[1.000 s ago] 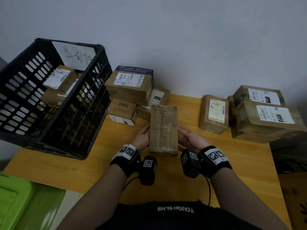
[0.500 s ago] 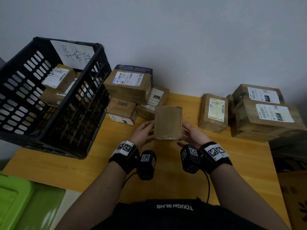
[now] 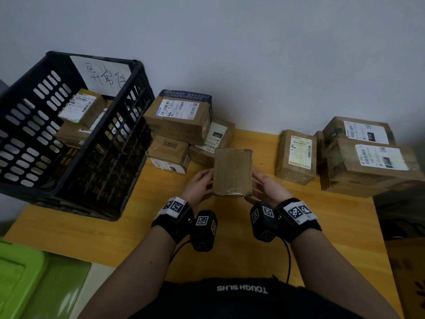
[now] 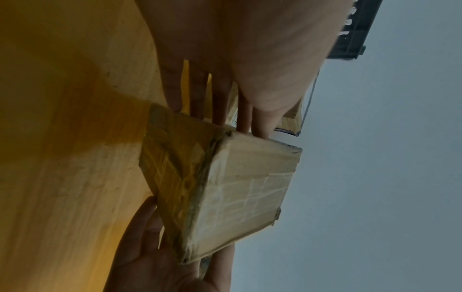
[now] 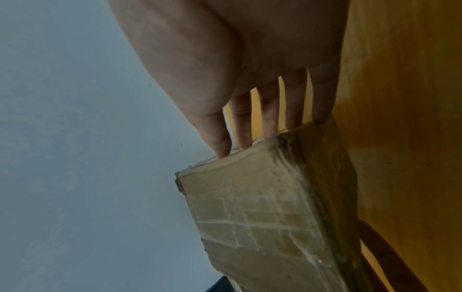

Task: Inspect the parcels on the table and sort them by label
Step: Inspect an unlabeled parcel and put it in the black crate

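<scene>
A small plain brown taped parcel [image 3: 232, 171] sits between my two hands over the middle of the yellow wooden table [image 3: 345, 226]. No label shows on the face turned to me. My left hand [image 3: 199, 183] presses its left side with straight fingers [image 4: 220, 110]. My right hand [image 3: 266, 187] presses the right side the same way, fingers [image 5: 270, 126] straight and thumb at the upper edge. In the wrist views the parcel [image 4: 225, 187] [image 5: 262, 217] shows wrinkled clear tape and worn corners. Its far faces are hidden.
A black slotted crate [image 3: 69, 180] with a handwritten paper sign stands at the left and holds labelled parcels. A pile of labelled parcels [image 3: 179, 118] lies behind my left hand. One parcel [image 3: 296, 157] and a stack [image 3: 368, 162] lie at the right. A green bin [image 3: 23, 284] sits below the table's left corner.
Both hands have carried the parcel lower and farther from me, toward the table, tipping it so a shorter face shows. The other parcels have not moved.
</scene>
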